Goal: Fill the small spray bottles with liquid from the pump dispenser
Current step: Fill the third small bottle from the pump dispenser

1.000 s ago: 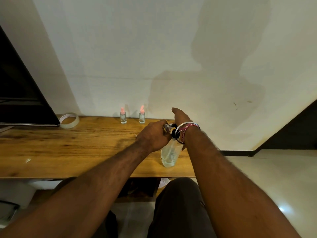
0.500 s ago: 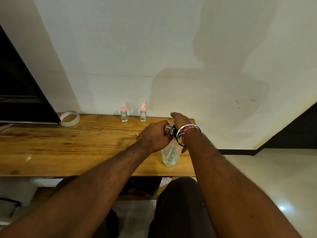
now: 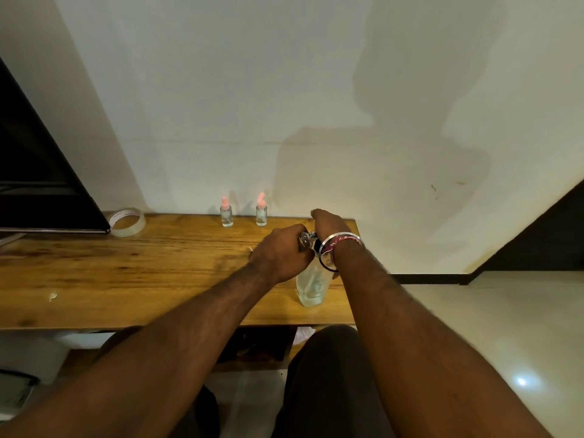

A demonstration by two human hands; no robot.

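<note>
The right hand has dropped onto the pump top, its grip hidden. The left hand pinches a small bottle at the spout, mid-frame, above the dispenser, apparently to catch liquid.

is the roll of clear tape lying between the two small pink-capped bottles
No, the roll of clear tape lies far left of both small pink-capped bottles, beside the dark screen.

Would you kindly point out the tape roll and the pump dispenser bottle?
tape roll (image 3: 127,222), head view, on its outer band.
pump dispenser bottle (image 3: 311,287), head view, on its clear lower body.
</note>
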